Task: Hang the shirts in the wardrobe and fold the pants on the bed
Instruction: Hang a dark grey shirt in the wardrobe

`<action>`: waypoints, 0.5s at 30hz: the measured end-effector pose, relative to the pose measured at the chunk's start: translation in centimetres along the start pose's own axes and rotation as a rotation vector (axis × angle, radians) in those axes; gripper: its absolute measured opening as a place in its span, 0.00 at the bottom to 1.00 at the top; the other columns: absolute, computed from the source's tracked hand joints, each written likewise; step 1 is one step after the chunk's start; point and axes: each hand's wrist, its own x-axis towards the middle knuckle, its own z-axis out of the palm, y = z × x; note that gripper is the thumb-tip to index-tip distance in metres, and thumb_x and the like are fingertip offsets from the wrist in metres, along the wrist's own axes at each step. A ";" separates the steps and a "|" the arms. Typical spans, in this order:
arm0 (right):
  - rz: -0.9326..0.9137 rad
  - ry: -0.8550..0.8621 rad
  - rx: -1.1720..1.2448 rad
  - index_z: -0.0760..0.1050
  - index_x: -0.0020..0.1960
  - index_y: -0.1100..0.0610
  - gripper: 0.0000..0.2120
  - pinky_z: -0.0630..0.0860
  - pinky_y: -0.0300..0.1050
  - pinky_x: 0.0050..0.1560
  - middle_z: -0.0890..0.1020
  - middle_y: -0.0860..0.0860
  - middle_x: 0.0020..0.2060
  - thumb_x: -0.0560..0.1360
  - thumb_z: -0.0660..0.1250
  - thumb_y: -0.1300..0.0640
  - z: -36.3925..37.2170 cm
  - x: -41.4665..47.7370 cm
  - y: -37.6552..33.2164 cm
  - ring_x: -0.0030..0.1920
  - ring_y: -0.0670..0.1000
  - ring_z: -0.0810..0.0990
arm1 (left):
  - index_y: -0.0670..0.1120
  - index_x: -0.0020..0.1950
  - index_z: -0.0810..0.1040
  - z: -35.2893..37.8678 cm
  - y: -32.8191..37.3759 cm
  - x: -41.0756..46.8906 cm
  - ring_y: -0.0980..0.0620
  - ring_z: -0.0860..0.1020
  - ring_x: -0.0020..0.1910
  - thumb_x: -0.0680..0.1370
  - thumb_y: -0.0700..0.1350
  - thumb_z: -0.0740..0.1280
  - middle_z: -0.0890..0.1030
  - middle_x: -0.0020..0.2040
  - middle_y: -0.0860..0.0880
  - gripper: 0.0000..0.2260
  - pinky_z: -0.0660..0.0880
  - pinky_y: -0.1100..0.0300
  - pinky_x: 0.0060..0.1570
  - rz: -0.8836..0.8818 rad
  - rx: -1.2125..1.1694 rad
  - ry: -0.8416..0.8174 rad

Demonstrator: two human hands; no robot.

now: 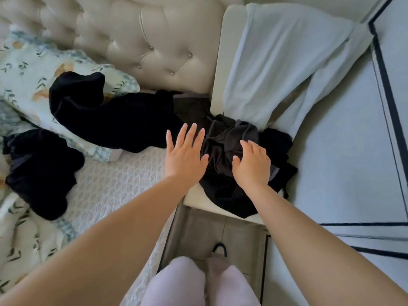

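Observation:
A crumpled pile of dark brown-black clothes (223, 142) lies on a cream nightstand top (198, 200) beside the bed. My left hand (184, 156) hovers flat at the pile's left edge, fingers spread, holding nothing. My right hand (251, 165) rests over the pile's right part, fingers curled slightly and apart, gripping nothing that I can see. A black garment (110, 120) stretches from the pile across a floral pillow (28, 74). Another black garment (42, 171) lies bunched on the bed (114, 184) at the left.
A tufted beige headboard (143, 40) stands behind the bed. A pale blue curtain (282, 62) hangs down to the nightstand at the right. Pale wardrobe panels with black trim (375, 129) fill the right side. A floral blanket (26, 235) lies at lower left. My legs (198, 283) stand below.

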 end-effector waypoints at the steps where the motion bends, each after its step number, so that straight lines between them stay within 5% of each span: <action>1: 0.016 -0.015 0.001 0.59 0.74 0.53 0.25 0.59 0.50 0.70 0.63 0.51 0.72 0.79 0.59 0.51 0.2 1.2 0.3 0.72 0.53 0.59 | 0.49 0.78 0.47 0.3 0.1 1.3 0.47 0.43 0.77 0.81 0.57 0.52 0.49 0.79 0.48 0.29 0.36 0.43 0.72 0.003 -0.001 -0.009; 15: 0.292 -0.204 -0.007 0.59 0.74 0.54 0.25 0.64 0.51 0.67 0.64 0.53 0.72 0.78 0.59 0.51 8.2 14.3 6.0 0.70 0.55 0.62 | 0.49 0.78 0.49 9.6 2.3 16.9 0.48 0.46 0.77 0.81 0.57 0.53 0.52 0.78 0.49 0.29 0.38 0.43 0.72 0.145 -0.052 -0.196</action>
